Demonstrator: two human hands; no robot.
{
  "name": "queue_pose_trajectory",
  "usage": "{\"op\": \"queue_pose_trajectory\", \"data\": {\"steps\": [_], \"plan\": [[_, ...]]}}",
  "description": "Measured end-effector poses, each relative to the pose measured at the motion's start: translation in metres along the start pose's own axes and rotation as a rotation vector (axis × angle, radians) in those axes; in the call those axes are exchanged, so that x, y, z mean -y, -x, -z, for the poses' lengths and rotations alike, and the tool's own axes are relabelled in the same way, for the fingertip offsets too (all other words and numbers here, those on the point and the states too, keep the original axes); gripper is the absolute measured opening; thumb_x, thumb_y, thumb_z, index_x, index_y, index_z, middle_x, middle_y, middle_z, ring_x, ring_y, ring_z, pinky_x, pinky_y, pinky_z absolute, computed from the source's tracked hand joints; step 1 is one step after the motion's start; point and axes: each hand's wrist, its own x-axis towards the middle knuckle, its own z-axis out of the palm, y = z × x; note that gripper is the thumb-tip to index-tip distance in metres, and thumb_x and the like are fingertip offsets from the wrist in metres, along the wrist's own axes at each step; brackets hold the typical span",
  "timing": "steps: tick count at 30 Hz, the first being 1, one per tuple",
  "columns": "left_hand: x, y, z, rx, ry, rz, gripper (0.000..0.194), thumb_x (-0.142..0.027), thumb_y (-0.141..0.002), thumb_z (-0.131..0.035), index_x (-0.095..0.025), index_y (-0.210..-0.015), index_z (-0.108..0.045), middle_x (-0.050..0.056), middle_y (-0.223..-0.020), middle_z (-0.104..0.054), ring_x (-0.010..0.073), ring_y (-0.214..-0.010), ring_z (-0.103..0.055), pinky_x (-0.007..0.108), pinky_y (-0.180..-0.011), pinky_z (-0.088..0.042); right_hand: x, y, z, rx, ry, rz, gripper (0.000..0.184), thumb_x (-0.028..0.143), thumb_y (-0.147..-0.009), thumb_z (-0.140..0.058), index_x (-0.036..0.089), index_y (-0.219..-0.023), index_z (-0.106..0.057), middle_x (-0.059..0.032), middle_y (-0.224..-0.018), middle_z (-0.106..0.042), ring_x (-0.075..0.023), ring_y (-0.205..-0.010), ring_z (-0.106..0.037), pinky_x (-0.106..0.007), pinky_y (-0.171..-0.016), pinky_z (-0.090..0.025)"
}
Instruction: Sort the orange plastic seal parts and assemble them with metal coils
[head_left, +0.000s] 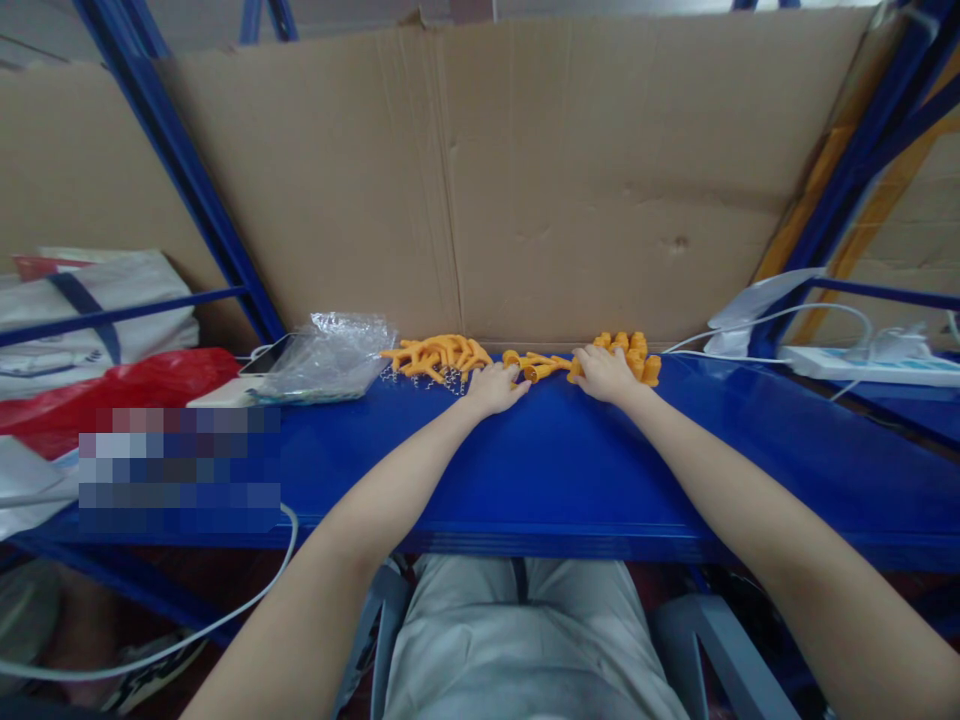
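My left hand (495,388) rests on the shelf with fingers stretched forward and thumb apart. It lies at the right edge of a pile of orange branch-shaped plastic pieces (435,355) with small metal chains. Between my hands lie several loose orange pieces (546,366), some thin, some with round cup-like ends. My right hand (604,372) is spread over the left side of a cluster of short orange cylinders (636,350), partly hiding them. Its fingers look apart and touching the cylinders; I see no grip on any of them.
The blue metal shelf (517,470) is backed by tall cardboard (570,180). To the left are a clear plastic bag (330,355), a red bag (150,385) and a white cable (289,540). A white power strip (874,365) lies at right, beside a blue post (847,170).
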Motion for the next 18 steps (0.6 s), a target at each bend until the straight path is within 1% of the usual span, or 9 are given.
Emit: {"op": "queue_pose_trajectory", "data": {"steps": [3, 6, 9, 11, 13, 16, 18], "plan": [[0.005, -0.004, -0.003, 0.002, 0.083, 0.12, 0.028, -0.046, -0.093, -0.051, -0.02, -0.097, -0.062, 0.011, -0.109, -0.07, 0.0293, -0.107, -0.064, 0.039, -0.088, -0.049, 0.0, 0.0, 0.0, 0.0, 0.004, 0.001, 0.045, 0.026, -0.092, -0.051, 0.01, -0.134, -0.053, -0.0222, -0.132, -0.061, -0.0383, -0.124, -0.054, -0.055, -0.099, -0.037], [0.012, -0.008, -0.004, 0.006, 0.214, 0.246, 0.015, -0.036, -0.087, -0.059, -0.021, -0.086, -0.059, 0.006, -0.097, -0.072, 0.0253, -0.098, -0.067, 0.032, -0.081, -0.049, 0.001, 0.0, 0.002, 0.017, 0.008, -0.007, 0.045, 0.025, -0.092, -0.051, 0.009, -0.134, -0.053, -0.0217, -0.132, -0.062, -0.0377, -0.125, -0.053, -0.055, -0.099, -0.037], [0.018, -0.009, -0.003, 0.0, 0.345, 0.33, 0.013, -0.028, -0.078, -0.067, -0.021, -0.082, -0.057, 0.005, -0.088, -0.071, 0.0234, -0.09, -0.068, 0.03, -0.076, -0.049, 0.002, 0.001, 0.004, 0.037, 0.005, -0.014, 0.046, 0.024, -0.093, -0.05, 0.008, -0.136, -0.052, -0.0219, -0.134, -0.06, -0.0377, -0.126, -0.053, -0.054, -0.101, -0.037], [0.022, -0.009, -0.001, -0.016, 0.377, 0.357, 0.016, -0.025, -0.075, -0.069, -0.02, -0.085, -0.058, 0.007, -0.09, -0.071, 0.0244, -0.09, -0.068, 0.031, -0.076, -0.049, 0.002, 0.001, 0.005, 0.039, 0.012, -0.019, 0.047, 0.024, -0.093, -0.05, 0.008, -0.137, -0.052, -0.0219, -0.135, -0.059, -0.0378, -0.127, -0.052, -0.053, -0.101, -0.037], [0.024, -0.008, 0.001, -0.034, 0.368, 0.367, 0.018, -0.024, -0.075, -0.069, -0.019, -0.09, -0.059, 0.008, -0.095, -0.071, 0.0252, -0.093, -0.068, 0.032, -0.079, -0.049, 0.002, 0.001, 0.006, 0.029, 0.026, -0.019, 0.047, 0.025, -0.093, -0.05, 0.009, -0.137, -0.052, -0.0217, -0.136, -0.059, -0.0376, -0.126, -0.053, -0.052, -0.1, -0.038], [0.026, -0.006, 0.004, -0.069, 0.315, 0.356, 0.024, -0.02, -0.08, -0.064, -0.018, -0.103, -0.058, 0.01, -0.101, -0.072, 0.0268, -0.099, -0.068, 0.035, -0.085, -0.049, 0.003, 0.001, 0.006, 0.003, 0.039, -0.009, 0.046, 0.026, -0.093, -0.047, 0.01, -0.136, -0.053, -0.0207, -0.135, -0.058, -0.037, -0.124, -0.054, -0.051, -0.098, -0.039], [0.026, -0.006, 0.006, -0.132, 0.241, 0.325, 0.029, -0.015, -0.082, -0.058, -0.016, -0.111, -0.056, 0.012, -0.104, -0.073, 0.0293, -0.104, -0.067, 0.04, -0.092, -0.046, 0.004, 0.002, 0.005, -0.024, 0.031, 0.008, 0.047, 0.027, -0.092, -0.046, 0.011, -0.137, -0.053, -0.0199, -0.136, -0.058, -0.0365, -0.123, -0.054, -0.051, -0.097, -0.04]]}}
